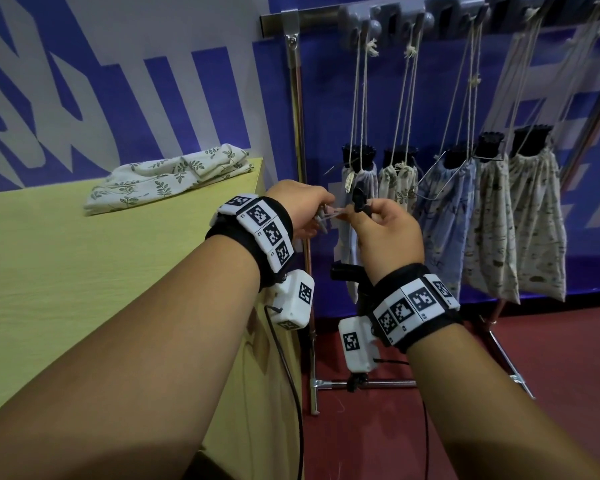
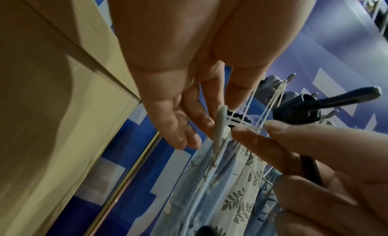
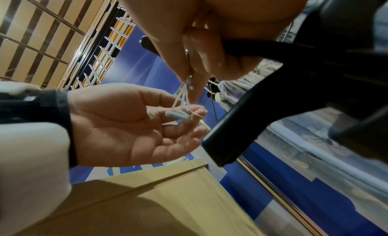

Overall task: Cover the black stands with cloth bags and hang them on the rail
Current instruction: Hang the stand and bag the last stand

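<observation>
Both forearms reached out from the camera, wrists banded in black straps with white marker tiles. Her left hand (image 1: 300, 206) held a small grey hook (image 2: 220, 125) loosely between thumb and fingertips, the other fingers relaxed. Just beside it, the right hand (image 1: 388, 233) pinched the white drawstring (image 2: 243, 123) looped over that hook, while its lower fingers curled round a black stand (image 3: 279, 97) in front of the rack. Five bagged stands (image 1: 490, 216) hung by cords from the rail (image 1: 329, 16). Folded leaf-print cloth bags (image 1: 168, 176) lay on the yellow table (image 1: 66, 271)
</observation>
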Available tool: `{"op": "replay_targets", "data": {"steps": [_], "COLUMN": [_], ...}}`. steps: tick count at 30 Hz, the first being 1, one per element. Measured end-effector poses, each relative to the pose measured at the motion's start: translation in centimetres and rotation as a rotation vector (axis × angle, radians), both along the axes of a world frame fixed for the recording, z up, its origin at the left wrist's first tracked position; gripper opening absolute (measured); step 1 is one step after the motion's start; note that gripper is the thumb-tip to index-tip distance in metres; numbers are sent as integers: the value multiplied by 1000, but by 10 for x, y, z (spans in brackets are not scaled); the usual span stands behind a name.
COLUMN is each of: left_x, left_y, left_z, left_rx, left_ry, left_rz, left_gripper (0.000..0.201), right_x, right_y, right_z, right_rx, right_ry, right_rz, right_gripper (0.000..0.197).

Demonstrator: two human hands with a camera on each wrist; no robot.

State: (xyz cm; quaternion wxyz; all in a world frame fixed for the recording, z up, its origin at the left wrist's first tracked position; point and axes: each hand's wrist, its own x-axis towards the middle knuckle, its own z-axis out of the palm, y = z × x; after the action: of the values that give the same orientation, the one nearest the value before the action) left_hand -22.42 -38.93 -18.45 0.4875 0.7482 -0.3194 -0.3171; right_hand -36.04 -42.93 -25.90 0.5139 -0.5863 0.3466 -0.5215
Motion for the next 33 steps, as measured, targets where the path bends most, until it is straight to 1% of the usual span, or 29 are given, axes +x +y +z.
{"op": "replay_targets", "data": {"steps": [1,3,4,6,7,8,11,12,14,17,19,21,22,23,24,25,27,28,30,33], "left_x": [0,-3,-8,-16,-19,-21,-18,-15,-12,-12,-13,-13,-13,-12,-12,-11,-10,-9,-9,-9], "left_y": [-1,2,5,11,13,15,15,15,14,14,15,14,14,13,13,12,10,9,9,10], "left_z": [2,9,13,20,21,22,18,17,15,16,18,19,20,21,22,24,27,30,35,38], "left_rx": [-19,-79,-96,-102,-99,-95,-83,-68,-61,-124,-173,-221,-247,-272,-298,-325,-379,-408,-453,-494], "left_ry": [-85,-236,-287,-330,-346,-366,-444,-470,-487,-452,-420,-361,-330,-293,-248,-199,-87,-37,43,148], "left_rz": [-11,-57,-91,-157,-187,-222,-322,-326,-307,-270,-229,-184,-159,-132,-105,-79,-27,-2,28,51], "left_gripper": [24,34,42,55,55,50,31,28,25,17,13,10,8,5,3,8,18,16,5,6], "right_x": [-1,-1,0,1,1,1,-1,-2,-2,-1,-4,-11,-14,-16,-18,-19,-20,-19,-14,-3], "right_y": [0,-2,-3,-5,-6,-6,-6,-6,-6,-7,-7,-8,-9,-10,-11,-11,-12,-11,-12,-10], "right_z": [0,1,0,-1,-2,-3,-5,-6,-6,-3,1,4,4,2,0,-2,-5,-7,-13,-24], "right_rx": [8,11,1,-33,-42,-46,-78,-84,-81,-90,-164,-292,-324,-316,-266,-190,15,105,220,347], "right_ry": [-14,-30,-21,35,66,90,136,139,132,152,209,308,351,377,389,364,247,207,194,203], "right_rz": [8,19,16,4,5,12,22,26,27,46,7,-65,-88,-99,-101,-96,-48,-18,42,115], "right_gripper": [7,7,7,9,10,11,5,2,3,5,9,19,28,39,51,63,83,88,97,119]}}
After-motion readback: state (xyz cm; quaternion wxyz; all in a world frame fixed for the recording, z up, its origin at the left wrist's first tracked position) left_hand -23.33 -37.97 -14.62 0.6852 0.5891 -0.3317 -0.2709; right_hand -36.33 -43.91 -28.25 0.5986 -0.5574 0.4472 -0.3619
